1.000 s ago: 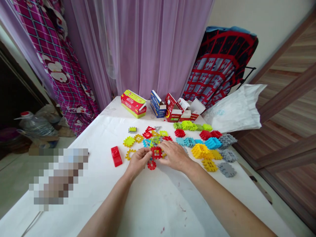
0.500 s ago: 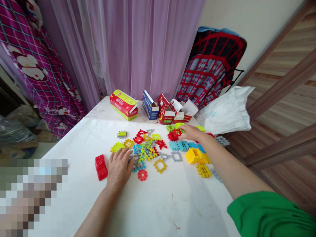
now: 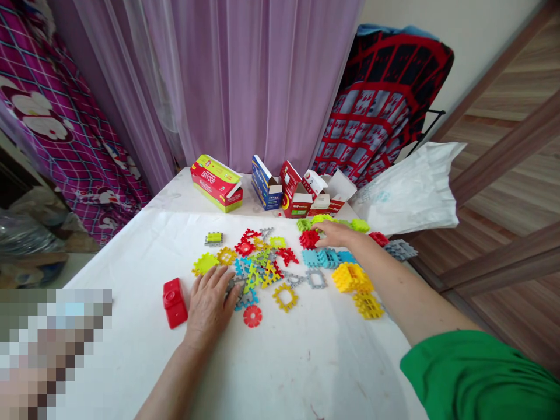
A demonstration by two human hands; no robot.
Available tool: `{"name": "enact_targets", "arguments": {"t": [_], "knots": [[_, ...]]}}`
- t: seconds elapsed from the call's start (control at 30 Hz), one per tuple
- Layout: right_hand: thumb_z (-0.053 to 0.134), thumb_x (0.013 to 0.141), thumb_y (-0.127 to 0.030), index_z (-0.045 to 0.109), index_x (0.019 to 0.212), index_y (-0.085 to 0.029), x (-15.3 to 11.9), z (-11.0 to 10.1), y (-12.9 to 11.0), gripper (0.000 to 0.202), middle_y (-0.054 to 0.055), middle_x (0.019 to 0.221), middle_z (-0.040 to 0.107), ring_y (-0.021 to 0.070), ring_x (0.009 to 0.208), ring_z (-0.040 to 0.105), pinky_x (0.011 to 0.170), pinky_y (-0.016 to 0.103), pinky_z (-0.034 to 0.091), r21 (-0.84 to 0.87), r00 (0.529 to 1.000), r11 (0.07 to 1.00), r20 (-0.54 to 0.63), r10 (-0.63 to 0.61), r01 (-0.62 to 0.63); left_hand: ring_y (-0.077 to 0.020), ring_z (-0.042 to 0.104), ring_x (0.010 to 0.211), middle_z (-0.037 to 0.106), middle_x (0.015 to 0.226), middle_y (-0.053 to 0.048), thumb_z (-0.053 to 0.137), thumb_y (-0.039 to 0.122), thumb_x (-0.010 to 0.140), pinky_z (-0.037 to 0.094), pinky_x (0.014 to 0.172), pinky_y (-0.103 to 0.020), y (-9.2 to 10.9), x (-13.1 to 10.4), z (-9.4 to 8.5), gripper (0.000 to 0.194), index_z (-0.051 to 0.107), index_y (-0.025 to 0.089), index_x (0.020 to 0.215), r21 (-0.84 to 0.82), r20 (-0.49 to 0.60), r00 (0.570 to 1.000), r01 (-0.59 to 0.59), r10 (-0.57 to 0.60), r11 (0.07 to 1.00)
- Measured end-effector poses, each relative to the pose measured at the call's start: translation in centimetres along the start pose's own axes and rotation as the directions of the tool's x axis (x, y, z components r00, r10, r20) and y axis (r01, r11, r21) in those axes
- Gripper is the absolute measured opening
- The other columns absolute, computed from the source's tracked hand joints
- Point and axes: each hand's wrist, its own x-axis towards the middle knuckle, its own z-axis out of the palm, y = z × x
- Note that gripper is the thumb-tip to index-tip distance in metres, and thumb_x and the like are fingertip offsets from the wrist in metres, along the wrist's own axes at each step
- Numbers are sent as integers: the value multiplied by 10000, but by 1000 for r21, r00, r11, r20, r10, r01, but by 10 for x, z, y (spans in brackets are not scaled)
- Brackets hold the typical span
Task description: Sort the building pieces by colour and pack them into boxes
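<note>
My left hand (image 3: 211,300) lies palm down with its fingers spread, at the left edge of a loose pile of coloured plastic pieces (image 3: 258,262). My right hand (image 3: 336,233) reaches to the red pieces (image 3: 309,239) at the back; its fingertips touch them, and whether they grip one is too small to tell. Green pieces (image 3: 321,219) lie just behind it. Blue pieces (image 3: 326,258) and yellow pieces (image 3: 353,277) are grouped nearer me. A red block (image 3: 175,303) is left of my left hand, and a round red piece (image 3: 252,316) lies to its right.
Along the back of the white table (image 3: 280,373) stand a red and yellow box (image 3: 216,182), a blue box (image 3: 266,184) and opened red boxes (image 3: 295,192). A white bag (image 3: 409,189) and grey pieces (image 3: 401,249) are at the right. A chair with checked cloth stands behind.
The view has shifted slightly. My right hand stays by the red pieces, which show more fully beside its fingertips. My left hand rests in nearly the same place.
</note>
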Motion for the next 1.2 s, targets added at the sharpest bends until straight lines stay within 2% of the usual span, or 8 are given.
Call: {"name": "enact_targets", "arguments": {"t": [0.23,0.33,0.47,0.53,0.73,0.93,1.1,1.2], "knots": [[716,724,-335,526,1322,-230,-1,-1,-2,636,99,1270,604,249,1142,572,946,335,445,3,999,1000,34,15,-15,-306,522,1238,630,1286,-88,446,419,913,377,1036,-514,-2,1,0,364,649,224,1144,-6,-8,1000,-9,9,1000],[684,747,-312,530,1326,-244,-7,-8,-10,603,95,1291,586,258,1151,563,946,339,442,-42,1000,999,-10,8,-9,-303,527,1234,634,1279,-91,448,400,912,375,1037,-519,-1,1,1,351,652,228,1139,0,-14,1000,-16,16,1000],[564,832,-278,625,1216,-228,-15,-16,-40,392,88,1220,625,243,1123,571,921,318,437,-73,990,993,-98,-105,98,-303,523,1239,639,1270,-90,452,372,908,360,1046,-527,-1,0,3,327,660,243,1124,7,-43,999,-13,13,1000],[549,842,-282,664,1151,-241,-19,-16,-61,332,70,1178,655,228,1093,586,890,299,439,-65,986,989,-88,-141,136,-302,518,1244,640,1270,-84,454,365,905,357,1047,-526,-2,0,4,322,661,247,1121,-1,-39,999,-9,9,1000],[573,824,-359,669,1119,-254,-25,-1,-113,328,72,1117,686,236,1030,619,807,302,453,-60,996,994,-1,-88,88,-301,507,1254,632,1283,-73,470,342,897,341,1060,-532,1,2,1,302,662,250,1111,-25,0,1000,29,-29,999],[559,829,-339,654,1132,-272,-23,13,-131,324,67,1134,647,226,1029,611,827,297,443,-23,994,995,-53,-97,96,-304,471,1286,613,1307,-69,490,389,894,311,1078,-545,7,2,-5,287,669,258,1076,-55,28,999,38,-36,998],[524,814,-176,662,1087,-247,-28,9,-139,313,77,1111,641,224,1034,602,822,300,438,-34,998,999,-59,-28,26,-316,452,1297,597,1324,-69,552,413,857,271,1089,-578,9,2,-6,281,674,271,1067,-64,35,998,45,-43,997],[502,847,-203,673,1046,-237,-35,6,-150,264,75,1091,653,219,1038,599,835,298,435,0,992,1000,-123,-25,25,-318,453,1297,602,1318,-72,536,375,872,269,1083,-589,10,3,-7,253,681,264,1047,-53,49,995,86,-83,995]]}}
